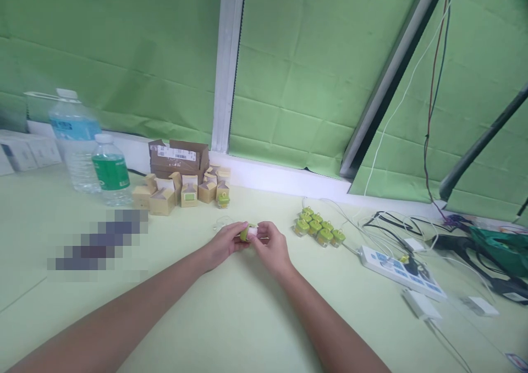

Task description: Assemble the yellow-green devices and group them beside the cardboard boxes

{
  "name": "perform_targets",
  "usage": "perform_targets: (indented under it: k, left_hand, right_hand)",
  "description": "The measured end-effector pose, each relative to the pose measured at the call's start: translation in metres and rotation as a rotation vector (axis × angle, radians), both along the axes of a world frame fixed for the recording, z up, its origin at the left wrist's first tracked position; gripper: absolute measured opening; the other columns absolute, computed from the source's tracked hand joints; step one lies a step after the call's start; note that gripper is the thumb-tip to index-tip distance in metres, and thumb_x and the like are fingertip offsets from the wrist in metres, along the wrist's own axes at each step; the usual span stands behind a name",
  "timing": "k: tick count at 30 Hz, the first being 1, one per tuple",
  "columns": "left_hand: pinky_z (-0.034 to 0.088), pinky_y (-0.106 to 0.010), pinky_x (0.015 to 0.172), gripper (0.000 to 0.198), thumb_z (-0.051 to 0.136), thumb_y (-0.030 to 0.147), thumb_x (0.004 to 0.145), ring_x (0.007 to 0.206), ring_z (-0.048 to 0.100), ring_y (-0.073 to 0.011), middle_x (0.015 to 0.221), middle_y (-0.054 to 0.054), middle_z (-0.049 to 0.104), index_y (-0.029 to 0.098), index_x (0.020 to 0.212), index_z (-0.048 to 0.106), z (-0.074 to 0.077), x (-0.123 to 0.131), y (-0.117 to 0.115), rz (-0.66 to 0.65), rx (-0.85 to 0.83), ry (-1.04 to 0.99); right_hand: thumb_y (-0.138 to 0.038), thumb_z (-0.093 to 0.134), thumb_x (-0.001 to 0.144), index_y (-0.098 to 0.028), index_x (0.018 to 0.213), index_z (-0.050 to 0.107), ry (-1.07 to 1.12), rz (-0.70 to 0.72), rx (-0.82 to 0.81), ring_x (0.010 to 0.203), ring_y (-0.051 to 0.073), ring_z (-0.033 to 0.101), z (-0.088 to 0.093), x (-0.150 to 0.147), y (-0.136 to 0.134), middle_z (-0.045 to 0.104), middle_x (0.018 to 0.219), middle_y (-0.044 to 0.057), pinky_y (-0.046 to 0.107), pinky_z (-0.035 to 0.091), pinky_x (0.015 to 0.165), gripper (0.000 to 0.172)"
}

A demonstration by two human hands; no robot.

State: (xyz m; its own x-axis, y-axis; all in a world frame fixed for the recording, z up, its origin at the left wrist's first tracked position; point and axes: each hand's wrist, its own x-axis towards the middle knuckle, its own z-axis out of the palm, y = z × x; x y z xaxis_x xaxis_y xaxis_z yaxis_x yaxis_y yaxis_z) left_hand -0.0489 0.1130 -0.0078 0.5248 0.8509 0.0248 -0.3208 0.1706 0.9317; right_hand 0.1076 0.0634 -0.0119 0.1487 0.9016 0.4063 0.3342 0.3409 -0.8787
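Observation:
Both hands meet over the middle of the pale green table (231, 318). My left hand (225, 245) and my right hand (270, 246) pinch one small green-capped jar (248, 232) between their fingertips, the left on its green end, the right on its pale end. To the right of my hands, several matching green-capped jars (318, 228) stand in a tight cluster. To the far left, several small tan cartons (181, 190) sit grouped, some open, in front of a larger brown cardboard box (178, 155).
Two water bottles (94, 153) stand at the left, with white boxes (27, 152) behind them. A white power strip (400, 271), white adapters (421, 302) and tangled cables (396, 224) fill the right side. Green blinds (124, 48) hang behind.

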Motion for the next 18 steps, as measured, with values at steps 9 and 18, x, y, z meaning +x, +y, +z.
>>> perform_targets:
  k: [9, 18]
  left_hand:
    - [0.053, -0.03, 0.084, 0.021, 0.069, 0.037, 0.084, 0.09, 0.063, -0.0181, 0.093, -0.006, 0.068, 0.017, 0.089, 0.073, -0.0044, -0.0026, 0.0041, 0.005, -0.006, -0.024]
    - [0.056, -0.025, 0.077, 0.018, 0.07, 0.031, 0.084, 0.086, 0.065, -0.0165, 0.097, -0.008, 0.07, 0.016, 0.092, 0.073, -0.0056, -0.0037, 0.0084, 0.028, -0.13, -0.103]
  right_hand:
    - [-0.037, 0.074, 0.074, -0.02, 0.108, 0.059, 0.085, 0.008, -0.013, 0.083, 0.018, 0.069, -0.0023, 0.0018, 0.0039, 0.071, 0.099, 0.008, 0.033, 0.058, 0.077, 0.041]
    - [-0.038, 0.079, 0.071, -0.018, 0.101, 0.061, 0.243, 0.083, -0.052, 0.081, 0.017, 0.067, 0.0013, 0.0049, 0.0058, 0.07, 0.095, 0.007, 0.032, 0.058, 0.077, 0.041]
